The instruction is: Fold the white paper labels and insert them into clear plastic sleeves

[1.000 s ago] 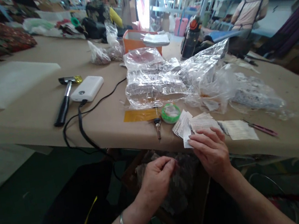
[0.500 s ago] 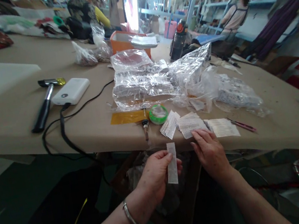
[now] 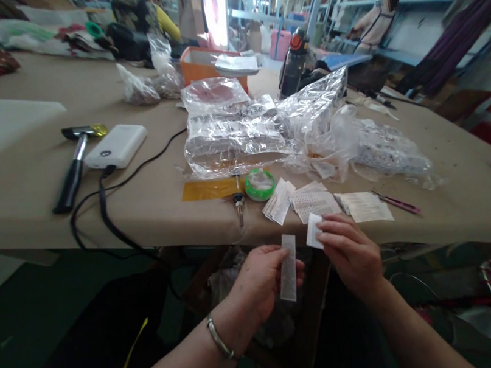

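Note:
My left hand [image 3: 266,276] pinches a narrow white label strip [image 3: 290,272] upright between thumb and fingers, just off the table's front edge. To its right, my right hand [image 3: 352,251] is closed on a small white label [image 3: 313,231], held near the edge. Beyond the hands, three groups of labels lie on the table: a fanned bunch [image 3: 279,201], a printed middle pile [image 3: 315,203] and a cream-coloured pile [image 3: 366,207]. A green round container [image 3: 260,184] with pale contents sits left of the bunch. Any print on the held labels is too small to read.
Clear plastic bags [image 3: 238,136] cover the table's middle. On the left lie a hammer [image 3: 75,169] and a white power bank [image 3: 117,146] with a black cable. Pink-handled tweezers [image 3: 397,204] lie right. A dark bottle [image 3: 293,63] and orange box [image 3: 197,65] stand behind; people sit farther back.
My right hand has lifted a small white label off the middle pile and drawn it toward me. My left hand, still with its strip, has shifted slightly right.

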The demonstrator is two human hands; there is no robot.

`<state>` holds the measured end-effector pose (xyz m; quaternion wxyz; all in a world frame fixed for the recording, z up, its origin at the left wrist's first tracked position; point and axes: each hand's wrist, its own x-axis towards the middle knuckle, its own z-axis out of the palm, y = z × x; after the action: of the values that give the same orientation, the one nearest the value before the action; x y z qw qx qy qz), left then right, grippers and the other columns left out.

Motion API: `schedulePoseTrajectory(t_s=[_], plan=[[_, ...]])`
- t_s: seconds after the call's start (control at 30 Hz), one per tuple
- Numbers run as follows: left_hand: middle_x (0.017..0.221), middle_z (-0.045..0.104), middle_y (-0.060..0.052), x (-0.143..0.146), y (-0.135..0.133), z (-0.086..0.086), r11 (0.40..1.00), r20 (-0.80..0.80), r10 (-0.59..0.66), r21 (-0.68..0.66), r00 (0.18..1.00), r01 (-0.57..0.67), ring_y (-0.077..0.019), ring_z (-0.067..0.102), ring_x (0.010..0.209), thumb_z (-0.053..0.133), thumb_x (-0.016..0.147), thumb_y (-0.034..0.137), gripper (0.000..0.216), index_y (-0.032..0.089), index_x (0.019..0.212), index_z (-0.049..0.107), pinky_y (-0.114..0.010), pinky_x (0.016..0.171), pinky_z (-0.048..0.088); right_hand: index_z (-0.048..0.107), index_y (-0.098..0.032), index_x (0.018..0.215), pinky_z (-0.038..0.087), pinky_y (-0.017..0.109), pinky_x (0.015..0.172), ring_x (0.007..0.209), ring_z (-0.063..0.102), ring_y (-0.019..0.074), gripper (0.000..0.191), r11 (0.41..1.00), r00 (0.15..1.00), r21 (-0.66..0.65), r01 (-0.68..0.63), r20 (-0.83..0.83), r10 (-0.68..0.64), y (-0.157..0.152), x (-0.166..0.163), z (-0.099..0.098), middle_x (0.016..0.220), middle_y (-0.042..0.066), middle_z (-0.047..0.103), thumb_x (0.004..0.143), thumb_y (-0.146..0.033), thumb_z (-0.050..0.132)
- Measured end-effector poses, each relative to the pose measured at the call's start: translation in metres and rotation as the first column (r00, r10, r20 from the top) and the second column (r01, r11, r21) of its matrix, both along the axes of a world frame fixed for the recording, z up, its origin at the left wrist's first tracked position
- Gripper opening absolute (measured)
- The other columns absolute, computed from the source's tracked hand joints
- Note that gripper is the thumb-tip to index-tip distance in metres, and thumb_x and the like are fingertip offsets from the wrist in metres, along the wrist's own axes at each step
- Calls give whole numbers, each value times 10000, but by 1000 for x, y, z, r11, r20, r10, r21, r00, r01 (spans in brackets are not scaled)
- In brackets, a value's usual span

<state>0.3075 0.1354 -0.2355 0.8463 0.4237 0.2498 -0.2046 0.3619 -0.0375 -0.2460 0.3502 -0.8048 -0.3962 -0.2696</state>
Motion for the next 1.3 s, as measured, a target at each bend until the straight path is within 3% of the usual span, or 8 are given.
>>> schedulePoseTrajectory(t_s=[0.17, 0.57, 0.63, 0.73, 0.83, 1.0, 1.17, 1.3], plan=[[605, 613, -41, -1, -2, 4, 984, 84, 68, -168, 994, -53, -89, 536, 502, 680, 622, 126, 92, 72, 685, 640, -187, 473, 378, 671, -225, 935, 490, 411, 908, 1091, 576, 209, 162, 938, 949, -143, -315, -50, 311, 17, -25, 1, 970, 45, 700, 856, -142, 556], [590, 593, -26, -8, -7, 0, 989, 72, 66, -141, 995, -55, -65, 511, 471, 676, 683, 138, 92, 69, 709, 621, -166, 449, 379, 613, -215, 1064, 493, 382, 920, 1114, 553, 203, 234, 925, 943, -184, -331, -88, 320, 11, -35, -2, 1003, 51, 688, 872, -120, 516], [612, 616, -39, -8, -6, 2, 995, 41, 50, -87, 998, -46, -89, 551, 490, 634, 738, 146, 67, 84, 750, 614, -193, 481, 440, 534, -203, 1200, 489, 403, 934, 1150, 523, 219, 339, 950, 967, -183, -254, -84, 242, -2, -30, -2, 1084, 76, 657, 870, -129, 513], [684, 658, -72, -8, -5, 4, 1000, -9, 13, 15, 1000, -13, -141, 617, 555, 594, 789, 181, 70, 111, 794, 596, -260, 536, 510, 405, -174, 1333, 442, 487, 968, 1193, 472, 265, 460, 971, 988, -189, 148, -16, -154, -33, -14, -8, 1203, 136, 572, 883, -197, 495], [713, 664, -83, -9, -6, 3, 998, -13, -19, 57, 1000, 20, -140, 625, 568, 584, 807, 206, 94, 112, 803, 589, -261, 546, 521, 354, -129, 1365, 398, 557, 967, 1222, 425, 323, 555, 824, 865, -270, 498, 82, -496, -68, 4, -19, 1293, 192, 484, 868, -308, 523], [698, 658, -79, -11, -11, -2, 995, -28, -50, 80, 998, 52, -127, 609, 550, 561, 825, 205, 105, 108, 788, 579, -246, 526, 515, 478, -159, 1288, 378, 483, 978, 1206, 463, 287, 404, 738, 850, -428, 522, 192, -490, -98, 16, -31, 1277, 141, 547, 890, -229, 484], [706, 658, -83, -10, -11, -1, 991, -36, -48, 120, 998, 52, -117, 600, 526, 552, 833, 207, 113, 102, 795, 574, -230, 509, 503, 650, -185, 1034, 425, 423, 918, 1018, 603, 229, 203, 826, 879, -303, 476, 165, -447, -105, 26, -23, 1062, 82, 681, 891, -223, 511], [708, 660, -85, -11, -9, -1, 991, -35, -60, 115, 998, 64, -132, 613, 534, 531, 838, 193, 99, 107, 812, 571, -250, 522, 510, 679, -193, 920, 451, 447, 921, 994, 625, 221, 151, 891, 892, -41, 453, 36, -451, -96, 30, -19, 1015, 82, 691, 873, -242, 544]])
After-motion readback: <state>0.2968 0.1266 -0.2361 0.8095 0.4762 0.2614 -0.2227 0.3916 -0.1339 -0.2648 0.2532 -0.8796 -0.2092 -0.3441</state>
